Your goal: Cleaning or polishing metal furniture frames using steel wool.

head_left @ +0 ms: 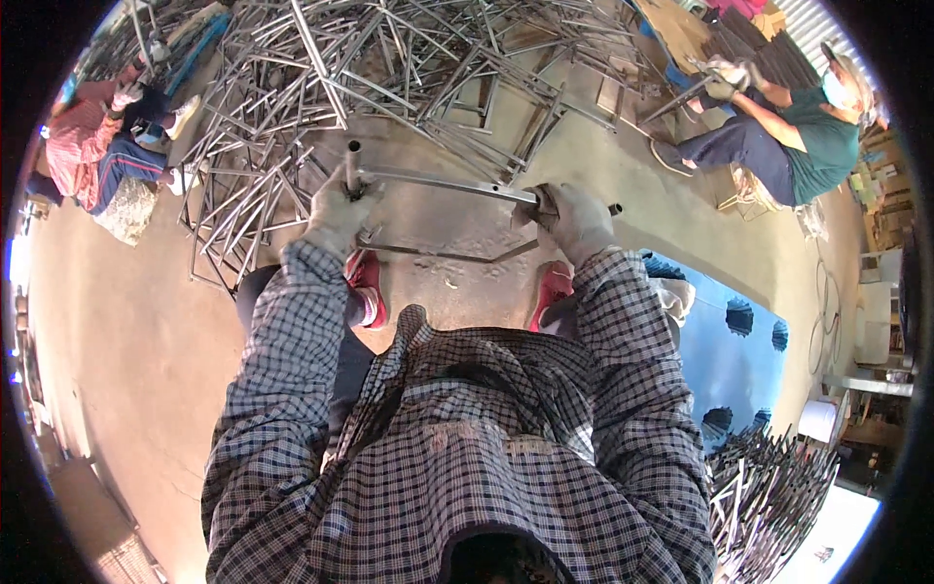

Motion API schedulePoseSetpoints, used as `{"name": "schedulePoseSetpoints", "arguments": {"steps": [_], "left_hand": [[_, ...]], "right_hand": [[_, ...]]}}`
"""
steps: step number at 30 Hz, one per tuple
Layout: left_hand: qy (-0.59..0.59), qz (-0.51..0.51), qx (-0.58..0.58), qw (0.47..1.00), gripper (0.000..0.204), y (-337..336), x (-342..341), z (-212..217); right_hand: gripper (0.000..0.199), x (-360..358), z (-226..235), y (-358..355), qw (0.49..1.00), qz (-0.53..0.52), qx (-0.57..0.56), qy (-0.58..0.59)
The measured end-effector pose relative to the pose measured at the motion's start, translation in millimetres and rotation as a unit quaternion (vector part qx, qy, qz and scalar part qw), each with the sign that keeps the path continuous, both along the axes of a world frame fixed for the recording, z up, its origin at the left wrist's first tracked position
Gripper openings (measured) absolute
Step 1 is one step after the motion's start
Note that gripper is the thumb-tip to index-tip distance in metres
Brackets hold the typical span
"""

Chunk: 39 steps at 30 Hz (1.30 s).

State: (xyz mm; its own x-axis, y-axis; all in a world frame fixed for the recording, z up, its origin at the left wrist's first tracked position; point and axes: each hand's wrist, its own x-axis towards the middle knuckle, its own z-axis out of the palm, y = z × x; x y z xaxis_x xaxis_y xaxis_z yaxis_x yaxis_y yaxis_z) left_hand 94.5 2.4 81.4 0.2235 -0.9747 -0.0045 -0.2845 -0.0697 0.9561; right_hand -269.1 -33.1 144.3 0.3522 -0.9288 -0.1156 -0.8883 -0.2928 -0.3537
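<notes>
My gloved left hand (336, 212) is wrapped round the left side of a metal tube frame (443, 182), where a short tube end points up. At the other end, the fingers of my gloved right hand (576, 222) close on the same frame near the corner of its crossbar. The crossbar runs between both hands, with small holes near its right part. Below it a thinner bent bar (433, 254) spans the gap; whether it joins the frame is hidden by my hands. My red shoes stand on the floor on either side beneath.
A big tangled heap of metal tube frames (389, 73) lies ahead. Beside my right leg is a blue panel (725, 331) with dark tube bundles in its openings. Many thin rods (769, 506) stand at lower right. Two people sit working, one far left, one far right.
</notes>
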Motion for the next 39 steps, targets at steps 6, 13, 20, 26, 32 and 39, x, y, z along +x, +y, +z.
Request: {"name": "schedulePoseSetpoints", "arguments": {"steps": [6,13,20,26,32,39], "left_hand": [[-0.397,0.027,-0.241,0.885,0.083,48,-47,81],[-0.487,-0.159,-0.004,0.859,0.039,44,-110,25],[-0.439,-0.134,0.031,0.888,0.024,39,-83,6],[-0.408,-0.128,0.086,0.9,0.022,35,-74,26],[0.092,0.044,0.0,0.995,0.016,49,-25,-57],[-0.397,-0.078,0.075,0.911,0.017,37,4,-17]], "right_hand": [[0.015,52,31,15,0.984,-0.051,0.0,0.169],[0.019,76,9,31,0.97,0.168,-0.082,0.155],[0.027,56,99,72,0.897,0.129,-0.195,-0.376],[0.029,30,57,48,0.899,-0.062,-0.068,-0.428],[0.022,119,27,39,0.851,0.07,0.067,-0.517],[0.029,129,33,43,0.771,0.155,0.301,-0.539]]}}
